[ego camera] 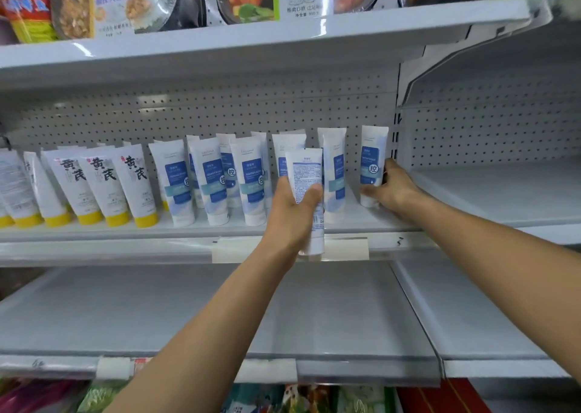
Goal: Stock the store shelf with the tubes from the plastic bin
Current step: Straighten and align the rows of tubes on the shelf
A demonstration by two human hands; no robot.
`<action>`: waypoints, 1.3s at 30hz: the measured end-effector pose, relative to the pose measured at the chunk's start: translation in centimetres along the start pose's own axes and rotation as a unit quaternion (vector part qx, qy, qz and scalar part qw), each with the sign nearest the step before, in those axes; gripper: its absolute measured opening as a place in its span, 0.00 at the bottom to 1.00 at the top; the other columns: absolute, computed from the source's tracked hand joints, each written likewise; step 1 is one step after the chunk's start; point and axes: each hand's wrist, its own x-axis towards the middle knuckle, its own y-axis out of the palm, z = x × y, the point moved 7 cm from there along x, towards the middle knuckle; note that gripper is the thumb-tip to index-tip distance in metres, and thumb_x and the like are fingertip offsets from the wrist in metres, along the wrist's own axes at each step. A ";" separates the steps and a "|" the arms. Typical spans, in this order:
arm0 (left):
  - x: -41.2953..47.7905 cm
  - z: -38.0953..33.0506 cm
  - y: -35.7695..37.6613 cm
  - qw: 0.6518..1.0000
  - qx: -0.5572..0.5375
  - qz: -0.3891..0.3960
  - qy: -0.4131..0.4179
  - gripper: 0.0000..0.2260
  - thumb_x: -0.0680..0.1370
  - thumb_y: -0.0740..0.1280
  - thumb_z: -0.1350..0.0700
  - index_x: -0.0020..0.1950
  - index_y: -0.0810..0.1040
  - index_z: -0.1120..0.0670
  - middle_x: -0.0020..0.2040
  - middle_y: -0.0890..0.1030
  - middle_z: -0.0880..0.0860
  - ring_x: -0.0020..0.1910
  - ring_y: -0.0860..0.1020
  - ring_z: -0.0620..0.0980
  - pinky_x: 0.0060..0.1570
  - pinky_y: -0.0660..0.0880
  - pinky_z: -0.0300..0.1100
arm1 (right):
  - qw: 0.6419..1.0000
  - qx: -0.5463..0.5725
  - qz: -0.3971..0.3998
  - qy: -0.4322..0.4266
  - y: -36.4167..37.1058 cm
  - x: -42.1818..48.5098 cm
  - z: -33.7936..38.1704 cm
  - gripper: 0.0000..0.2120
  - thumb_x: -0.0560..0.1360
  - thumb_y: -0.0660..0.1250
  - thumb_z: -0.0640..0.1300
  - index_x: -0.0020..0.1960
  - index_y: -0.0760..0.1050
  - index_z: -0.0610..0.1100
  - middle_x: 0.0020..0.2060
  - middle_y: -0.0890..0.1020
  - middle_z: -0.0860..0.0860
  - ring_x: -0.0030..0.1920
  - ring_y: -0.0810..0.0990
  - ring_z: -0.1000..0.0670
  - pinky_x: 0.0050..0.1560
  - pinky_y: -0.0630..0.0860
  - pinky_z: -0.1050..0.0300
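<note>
My left hand (292, 211) is shut on a white tube with blue print (306, 173), held cap down in front of the middle shelf (125, 233), its back label toward me. My right hand (393, 189) grips another white and blue tube (372, 161) that stands cap down at the right end of the row, close to the shelf's upright. Several matching blue-label tubes (210, 179) stand in rows on that shelf. The plastic bin is out of view.
Left of the blue tubes stand several white tubes with yellow caps (103, 186). Packaged food (132, 0) fills the top shelf. The shelf below (314, 312) and the neighbouring bay (503, 189) are bare. Colourful packets (298, 400) lie at the bottom.
</note>
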 end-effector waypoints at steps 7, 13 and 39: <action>0.3 -0.2 0.1 1.000 -0.002 -0.007 -0.011 0.13 0.81 0.63 0.55 0.65 0.68 0.49 0.59 0.76 0.46 0.58 0.77 0.46 0.59 0.74 0.44 | 1.000 -0.005 0.012 0.015 0.4 0.5 -0.3 0.23 0.73 0.72 0.41 0.63 0.66 0.44 0.57 0.77 0.46 0.54 0.77 0.46 0.52 0.74 0.53; -0.2 -0.3 -0.4 0.998 -0.046 -0.010 -0.039 0.11 0.80 0.63 0.58 0.62 0.69 0.50 0.55 0.80 0.48 0.54 0.81 0.52 0.54 0.79 0.48 | 0.992 -0.064 -0.110 -0.024 -2.1 -1.7 1.0 0.22 0.76 0.68 0.42 0.65 0.63 0.42 0.60 0.70 0.45 0.56 0.74 0.45 0.56 0.75 0.46; -2.8 -3.3 2.3 0.997 0.058 0.046 -0.030 0.22 0.79 0.66 0.54 0.71 0.64 0.53 0.61 0.72 0.48 0.60 0.72 0.47 0.57 0.67 0.39 | 0.993 0.099 0.064 -0.023 -2.1 -7.8 2.4 0.22 0.73 0.71 0.40 0.64 0.70 0.45 0.54 0.80 0.49 0.52 0.80 0.51 0.54 0.77 0.54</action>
